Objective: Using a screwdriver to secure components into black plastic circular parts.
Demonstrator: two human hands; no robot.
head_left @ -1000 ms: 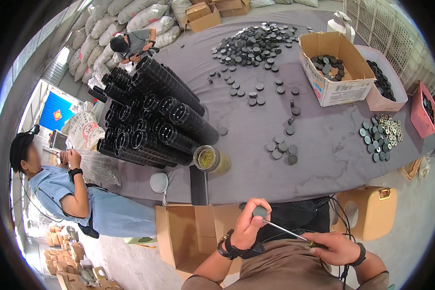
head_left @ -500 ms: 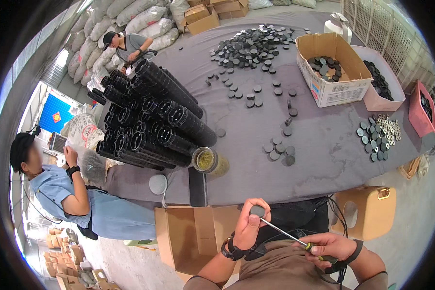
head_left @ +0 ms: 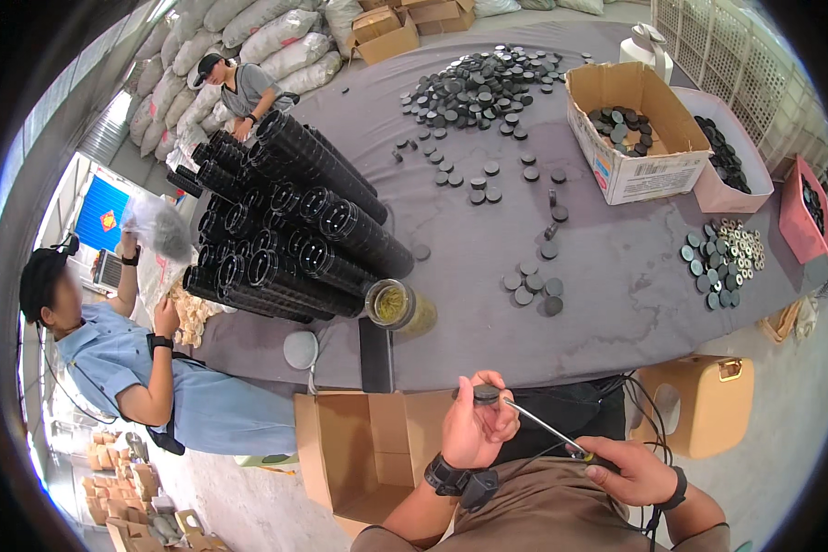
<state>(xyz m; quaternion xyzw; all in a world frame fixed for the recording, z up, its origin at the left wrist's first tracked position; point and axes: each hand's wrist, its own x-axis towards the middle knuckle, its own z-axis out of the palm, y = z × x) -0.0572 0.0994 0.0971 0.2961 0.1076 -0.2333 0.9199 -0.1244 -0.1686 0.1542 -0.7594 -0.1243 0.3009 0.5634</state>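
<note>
Above my lap at the table's near edge, my left hand (head_left: 474,434) is closed around a small dark round disc (head_left: 486,394), gripped between thumb and fingers. A screwdriver (head_left: 545,426) with a long metal shaft lies in my right hand (head_left: 633,471), whose fingers wrap its handle. The tip of the shaft reaches the fingers of my left hand, close beside the disc; whether it touches the disc I cannot tell. Nearest on the grey-covered table (head_left: 451,354) is a small cluster of similar discs (head_left: 529,285).
A large heap of discs (head_left: 478,87) lies at the far side. Stacked black tubes (head_left: 285,230) rise at left beside a jar (head_left: 400,308). A carton (head_left: 649,179) and pink bins (head_left: 805,207) stand right. An open cardboard box (head_left: 368,455) sits below. Two people work at left.
My left hand has turned, tipping the disc from facing up to nearly edge-on. The screwdriver and right hand have shifted slightly right. The co-worker at left has lifted a clear bag.
</note>
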